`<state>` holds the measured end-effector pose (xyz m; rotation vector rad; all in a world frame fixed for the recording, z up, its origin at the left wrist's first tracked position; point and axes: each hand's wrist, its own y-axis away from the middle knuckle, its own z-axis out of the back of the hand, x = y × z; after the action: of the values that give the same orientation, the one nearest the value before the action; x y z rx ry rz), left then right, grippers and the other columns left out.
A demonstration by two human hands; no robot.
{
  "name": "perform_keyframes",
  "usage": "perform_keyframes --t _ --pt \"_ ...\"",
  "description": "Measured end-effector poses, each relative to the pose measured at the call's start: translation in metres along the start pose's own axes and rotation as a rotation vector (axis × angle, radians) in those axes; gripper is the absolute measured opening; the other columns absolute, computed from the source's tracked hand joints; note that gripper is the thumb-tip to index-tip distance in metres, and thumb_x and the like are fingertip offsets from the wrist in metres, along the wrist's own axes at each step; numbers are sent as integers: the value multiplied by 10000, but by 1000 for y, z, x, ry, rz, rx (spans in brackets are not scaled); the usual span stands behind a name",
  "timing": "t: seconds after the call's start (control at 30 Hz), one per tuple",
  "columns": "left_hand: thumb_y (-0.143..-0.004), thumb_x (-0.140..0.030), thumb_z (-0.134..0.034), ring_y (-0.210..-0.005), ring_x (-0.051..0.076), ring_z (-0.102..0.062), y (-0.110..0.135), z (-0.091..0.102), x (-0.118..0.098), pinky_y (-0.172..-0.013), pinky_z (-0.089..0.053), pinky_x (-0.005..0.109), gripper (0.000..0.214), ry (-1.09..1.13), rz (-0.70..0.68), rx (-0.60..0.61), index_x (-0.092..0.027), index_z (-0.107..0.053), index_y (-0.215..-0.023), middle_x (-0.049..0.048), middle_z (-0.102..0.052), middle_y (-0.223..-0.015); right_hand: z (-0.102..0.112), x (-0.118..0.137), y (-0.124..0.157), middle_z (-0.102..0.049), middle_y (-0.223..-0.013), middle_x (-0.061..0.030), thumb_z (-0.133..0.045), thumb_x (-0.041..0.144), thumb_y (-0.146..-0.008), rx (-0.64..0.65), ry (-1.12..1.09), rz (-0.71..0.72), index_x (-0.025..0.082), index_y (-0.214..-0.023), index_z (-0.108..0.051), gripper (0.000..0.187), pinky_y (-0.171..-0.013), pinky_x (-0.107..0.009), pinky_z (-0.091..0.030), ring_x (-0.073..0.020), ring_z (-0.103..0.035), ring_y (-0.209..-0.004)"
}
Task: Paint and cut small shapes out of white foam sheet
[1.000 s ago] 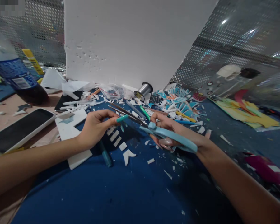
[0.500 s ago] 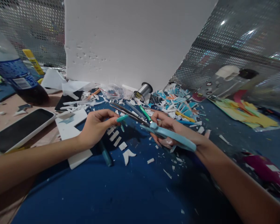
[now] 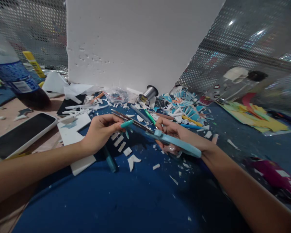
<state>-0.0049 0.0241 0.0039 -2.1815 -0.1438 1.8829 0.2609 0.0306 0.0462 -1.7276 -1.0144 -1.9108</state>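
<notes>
My right hand grips light-blue-handled scissors, their dark blades pointing left over the blue mat. My left hand pinches a small teal strip and holds it against the blades, fingers closed on it. Small white cut pieces lie on the mat just below both hands, and a teal pen lies under my left wrist.
A big white foam board stands behind. Also here: a phone and a dark drink bottle at left, a wire spool, a heap of blue and white scraps, yellow paper at right, perforated metal walls.
The scissors' handles have dropped slightly and the blades have closed somewhat around the teal strip. Both hands stay in nearly the same place.
</notes>
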Motion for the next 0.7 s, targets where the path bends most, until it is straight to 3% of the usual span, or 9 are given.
perform_keyframes --t 0.17,0.33,0.57,0.7 --pt "-672 -168 -801 -515 84 -639 -1 0 1 -495 -507 143 83 30 26 3 -202 -749 -617 -17 -712 -581 1 1 1 -609 -725 71 -853 258 -765 -13 10 -18 237 -906 -422 454 -400 -136 -441 -36 -505 -457" --pt "-668 -198 -835 -526 73 -643 -2 2 5 -503 -499 124 100 58 52 8 -199 -753 -611 -13 -720 -588 0 2 2 -593 -727 72 -803 244 -824 6 2 5 232 -910 -436 377 -388 -122 -396 -20 -463 -443" --pt "-628 -205 -857 -512 66 -638 -5 1 6 -498 -497 118 107 112 110 20 -201 -756 -595 -19 -715 -569 3 0 1 -575 -719 69 -804 205 -824 41 0 2 232 -924 -449 370 -453 -138 -433 -38 -500 -511" --pt "-600 -203 -864 -503 70 -640 -5 -1 5 -486 -495 121 114 139 148 24 -204 -751 -580 -16 -718 -567 3 -1 1 -595 -736 57 -746 243 -884 78 -60 5 232 -931 -443 307 -418 -128 -371 -23 -456 -472"
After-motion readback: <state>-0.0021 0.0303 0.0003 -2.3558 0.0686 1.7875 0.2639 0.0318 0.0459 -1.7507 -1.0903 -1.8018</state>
